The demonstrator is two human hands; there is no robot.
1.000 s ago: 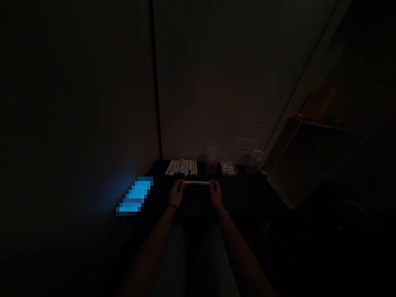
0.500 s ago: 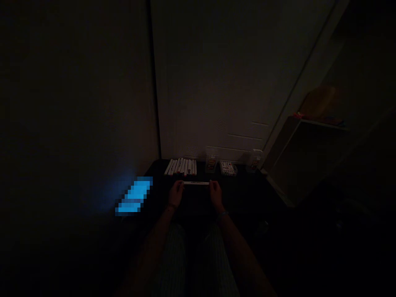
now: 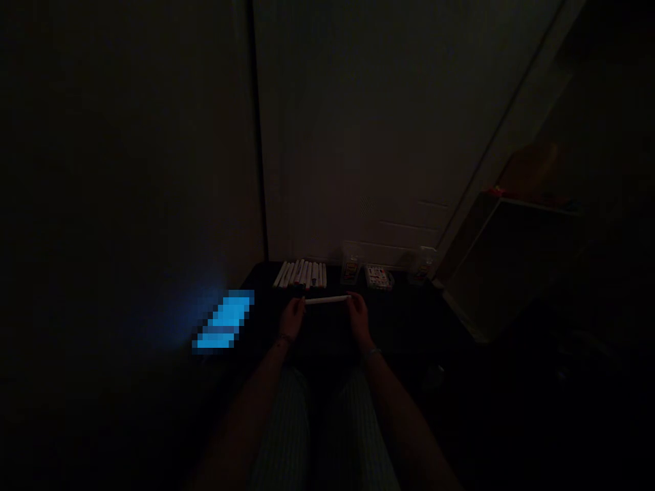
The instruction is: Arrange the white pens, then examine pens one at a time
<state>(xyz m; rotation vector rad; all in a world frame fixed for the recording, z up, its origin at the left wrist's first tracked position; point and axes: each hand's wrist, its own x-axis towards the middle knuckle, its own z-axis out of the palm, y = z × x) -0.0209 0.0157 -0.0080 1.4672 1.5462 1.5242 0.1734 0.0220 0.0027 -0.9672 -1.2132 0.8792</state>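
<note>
The scene is very dark. A white marker is held level over a dark surface, one end in each hand. My left hand pinches its left end and my right hand pinches its right end. Just beyond the marker lies a row of several white markers, side by side near the wall.
Small clear containers and a printed pack stand at the back of the surface. A glowing blue screen lies at the left. A pale shelf unit stands to the right. My striped trouser legs show below.
The marker's right end has tipped up slightly and both hands have shifted a little; otherwise nothing has moved.
</note>
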